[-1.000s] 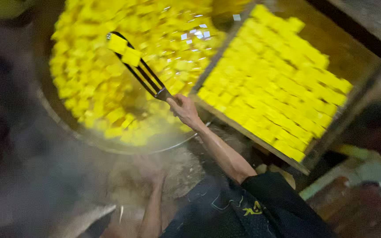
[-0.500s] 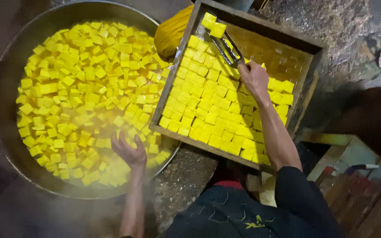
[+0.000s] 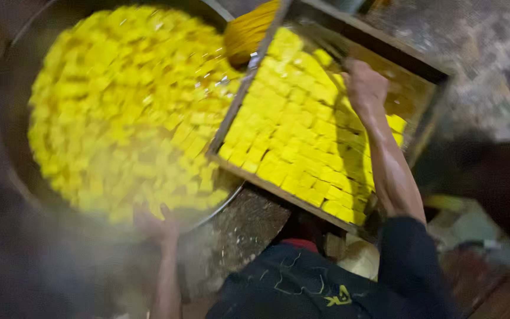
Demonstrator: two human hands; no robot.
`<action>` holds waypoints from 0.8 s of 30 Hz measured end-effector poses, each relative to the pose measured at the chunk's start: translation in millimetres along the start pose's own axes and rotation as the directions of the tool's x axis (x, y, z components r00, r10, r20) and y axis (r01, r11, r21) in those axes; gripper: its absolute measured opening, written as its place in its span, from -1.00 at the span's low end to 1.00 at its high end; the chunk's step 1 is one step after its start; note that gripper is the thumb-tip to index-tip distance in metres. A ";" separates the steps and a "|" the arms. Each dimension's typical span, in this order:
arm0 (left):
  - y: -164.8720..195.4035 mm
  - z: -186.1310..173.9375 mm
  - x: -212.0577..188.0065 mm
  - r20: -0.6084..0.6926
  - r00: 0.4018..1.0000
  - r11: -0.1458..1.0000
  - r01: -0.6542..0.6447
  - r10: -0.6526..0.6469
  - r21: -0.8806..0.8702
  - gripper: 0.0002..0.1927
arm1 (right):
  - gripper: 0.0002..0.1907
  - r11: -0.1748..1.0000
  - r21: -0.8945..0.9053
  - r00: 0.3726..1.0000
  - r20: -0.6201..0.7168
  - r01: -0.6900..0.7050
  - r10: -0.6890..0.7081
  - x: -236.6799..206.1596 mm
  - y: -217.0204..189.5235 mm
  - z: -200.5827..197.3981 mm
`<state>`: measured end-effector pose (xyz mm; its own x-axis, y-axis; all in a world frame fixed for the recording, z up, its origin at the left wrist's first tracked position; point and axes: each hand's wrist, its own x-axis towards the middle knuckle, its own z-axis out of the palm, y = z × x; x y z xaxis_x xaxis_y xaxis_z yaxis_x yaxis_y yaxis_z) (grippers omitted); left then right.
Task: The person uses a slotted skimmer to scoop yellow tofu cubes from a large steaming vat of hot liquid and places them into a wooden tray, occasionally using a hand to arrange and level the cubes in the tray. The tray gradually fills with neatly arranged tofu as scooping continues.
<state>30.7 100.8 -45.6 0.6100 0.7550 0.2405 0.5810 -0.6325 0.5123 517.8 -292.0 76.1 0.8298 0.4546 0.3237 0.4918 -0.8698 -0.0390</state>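
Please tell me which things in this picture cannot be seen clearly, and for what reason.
- Right hand, head view: motion blur hides the fingers, so whether it holds anything cannot be told.
- Left hand at the pan rim: steam and blur hide its grip.
- Yellow cubes: blurred; single pieces run together.
- Wooden tray: its far corner is cut by the top edge.
- Yellow object between pan and tray: too blurred to identify.

Food workshop: wok (image 3: 13, 171), tray (image 3: 385, 47) of yellow cubes (image 3: 302, 136)

Bright yellow cubes (image 3: 131, 112) fill the round dark metal pan (image 3: 13, 171), and the same yellow squares (image 3: 302, 142) line the brown wooden tray (image 3: 420, 71). An orange-yellow ribbed bundle (image 3: 249, 32) sits between them. The sleeve (image 3: 408, 260) is black with a yellow mark.
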 end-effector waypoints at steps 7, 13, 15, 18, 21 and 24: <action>-43.0 -20.4 -38.0 0.154 0.947 0.954 0.258 -0.281 0.154 -0.29 | -0.79 0.213 0.873 0.879 0.467 -0.439 -0.100 -88.0 -243.2 57.0; -37.4 -24.3 -29.2 0.293 0.915 0.955 0.229 -0.278 0.190 -0.28 | -0.55 0.564 0.577 0.573 0.792 -0.590 -0.211 -149.1 -417.2 67.4; -38.1 -24.2 -25.4 0.267 0.926 0.961 0.238 -0.268 0.138 -0.25 | -0.57 0.675 0.570 0.624 0.754 -0.468 -0.205 -143.5 -437.1 68.5; -41.1 -22.4 -22.5 0.218 0.933 0.958 0.274 -0.286 0.085 -0.22 | -0.48 0.809 0.429 0.515 0.836 -0.402 -0.188 -132.8 -454.5 73.8; -46.6 -15.5 -26.1 0.235 0.921 0.950 0.292 -0.310 0.110 -0.24 | -0.61 0.841 0.461 0.574 0.784 -0.283 -0.236 -122.5 -478.8 88.8; -53.6 -7.9 -33.6 0.133 0.969 0.975 0.195 -0.208 0.103 -0.25 | -0.63 0.763 0.601 0.784 0.583 -0.240 -0.213 -125.8 -498.8 92.7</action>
<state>-25.2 110.7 -74.6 0.5422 0.8401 0.0166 0.7409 -0.4874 0.4620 192.6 102.5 -32.8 0.6998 0.6531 -0.2895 0.3343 -0.6576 -0.6752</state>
